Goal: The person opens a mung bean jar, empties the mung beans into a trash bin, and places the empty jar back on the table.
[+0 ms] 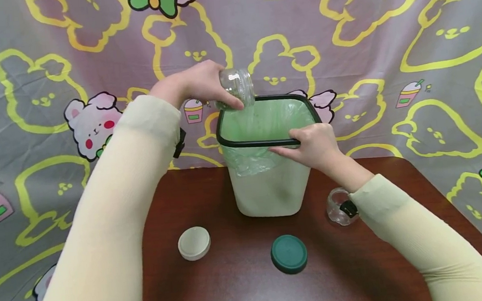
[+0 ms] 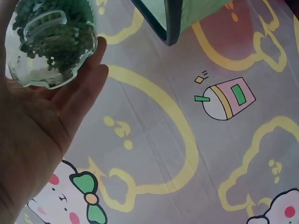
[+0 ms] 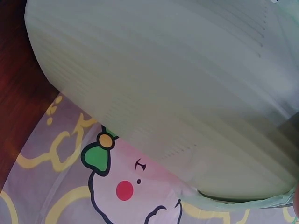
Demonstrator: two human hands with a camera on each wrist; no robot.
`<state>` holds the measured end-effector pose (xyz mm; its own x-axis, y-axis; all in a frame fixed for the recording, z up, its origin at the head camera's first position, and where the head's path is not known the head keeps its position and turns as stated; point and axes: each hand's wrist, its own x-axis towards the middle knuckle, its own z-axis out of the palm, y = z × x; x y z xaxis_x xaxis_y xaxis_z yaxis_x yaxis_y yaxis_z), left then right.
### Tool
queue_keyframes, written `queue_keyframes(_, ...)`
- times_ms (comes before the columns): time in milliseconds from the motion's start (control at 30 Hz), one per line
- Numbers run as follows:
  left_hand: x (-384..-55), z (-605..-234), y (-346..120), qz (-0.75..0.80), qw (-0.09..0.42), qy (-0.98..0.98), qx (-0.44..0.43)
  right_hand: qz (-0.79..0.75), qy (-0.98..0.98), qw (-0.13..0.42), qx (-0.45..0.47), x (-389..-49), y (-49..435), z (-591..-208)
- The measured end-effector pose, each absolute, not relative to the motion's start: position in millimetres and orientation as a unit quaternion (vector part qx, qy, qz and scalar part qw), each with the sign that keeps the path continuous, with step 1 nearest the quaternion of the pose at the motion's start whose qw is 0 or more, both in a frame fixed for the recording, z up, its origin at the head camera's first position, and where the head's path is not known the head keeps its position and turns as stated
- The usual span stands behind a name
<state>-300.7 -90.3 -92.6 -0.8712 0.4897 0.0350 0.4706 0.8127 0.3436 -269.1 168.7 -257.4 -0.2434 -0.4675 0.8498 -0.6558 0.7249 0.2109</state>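
My left hand (image 1: 201, 83) grips a clear jar (image 1: 236, 84), tipped on its side with its mouth toward the bin, above the left part of the rim. Small dark green granules show inside the jar (image 2: 60, 39) in the left wrist view. The pale trash bin (image 1: 271, 189) stands on the table with a light green bag (image 1: 264, 119) lining it. At the bin's near right side, my right hand (image 1: 315, 144) holds the black rim (image 1: 253, 144), thumb outside. The bin's pale wall (image 3: 140, 84) fills most of the right wrist view.
A white lid (image 1: 194, 243) and a green lid (image 1: 288, 253) lie on the dark brown table (image 1: 237, 291) in front of the bin. A second clear jar (image 1: 337, 209) is partly behind the right wrist. A patterned cloth (image 1: 367, 60) hangs behind the table.
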Motion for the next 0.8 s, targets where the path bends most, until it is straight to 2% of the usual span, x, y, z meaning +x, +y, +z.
queue_keyframes(500, -299.3, -89.1, -89.7, 0.171, 0.036, 0.952, 0.250, 0.094, -0.783, 0.499, 0.358, -268.9, 168.3, -257.0)
queue_keyframes(800, -297.9, -87.5, -88.9, 0.186, 0.022, 0.949, 0.253, 0.095, -0.784, 0.498, 0.358, -269.1, 168.0, -257.2)
